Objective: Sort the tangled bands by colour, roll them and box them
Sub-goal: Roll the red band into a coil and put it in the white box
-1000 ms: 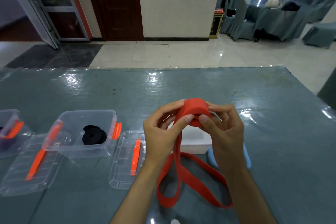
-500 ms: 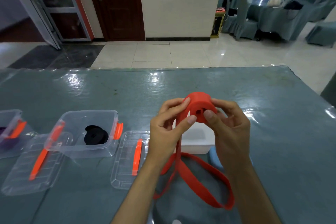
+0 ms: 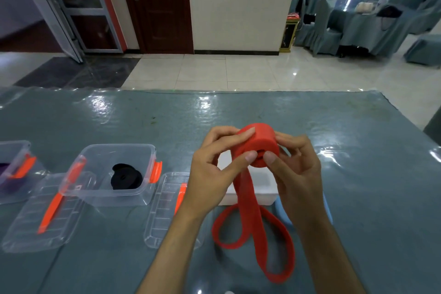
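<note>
As the red elastic band winds on, its roll is fuller than 1 s ago and turned so the core hole faces the camera; less loose tail lies looped on the grey-green plastic-covered table. Rolling approx. half done by my estimate. Left hand and right hand both pinch the roll, held above the table. Black rolled band sits in the clear plastic box w/ orange clips. White box and light-blue item mostly hidden behind hands; purple contents at left edge cut off.
</note>
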A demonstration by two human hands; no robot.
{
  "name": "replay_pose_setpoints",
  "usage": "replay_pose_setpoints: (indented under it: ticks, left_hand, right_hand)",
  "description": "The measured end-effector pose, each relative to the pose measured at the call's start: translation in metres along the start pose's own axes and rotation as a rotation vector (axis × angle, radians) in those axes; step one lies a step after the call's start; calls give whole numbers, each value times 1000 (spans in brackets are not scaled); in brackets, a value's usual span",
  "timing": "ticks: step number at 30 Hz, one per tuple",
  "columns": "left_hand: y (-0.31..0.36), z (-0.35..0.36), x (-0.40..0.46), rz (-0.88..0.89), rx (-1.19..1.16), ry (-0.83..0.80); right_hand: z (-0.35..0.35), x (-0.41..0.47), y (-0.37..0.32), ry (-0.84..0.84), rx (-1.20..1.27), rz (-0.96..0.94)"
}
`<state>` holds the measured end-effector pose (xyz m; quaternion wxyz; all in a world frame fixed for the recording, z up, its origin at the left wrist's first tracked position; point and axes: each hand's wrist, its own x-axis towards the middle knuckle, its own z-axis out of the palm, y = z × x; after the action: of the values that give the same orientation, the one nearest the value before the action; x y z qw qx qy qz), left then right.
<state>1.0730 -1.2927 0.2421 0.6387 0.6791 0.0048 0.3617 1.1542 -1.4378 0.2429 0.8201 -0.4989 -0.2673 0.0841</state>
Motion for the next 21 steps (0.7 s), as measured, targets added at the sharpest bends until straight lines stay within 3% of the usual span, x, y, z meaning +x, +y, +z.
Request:
replay_pose_setpoints:
  ticks: [6,10,16,21]
  left_hand:
    - [-1,6,-5,-6,-98,83]
    - [3,7,0,-40,-102,47]
    - [11,5,3,25,-113,129]
    - [13,-14,8,-13,-55,-43]
  right_hand:
    - [-5,6,-16,11,-92,9]
    - [2,3,-9,39,-16,-13]
    - [0,5,-15,-65,-58,56]
    - [6,5,-12,2,-50,4]
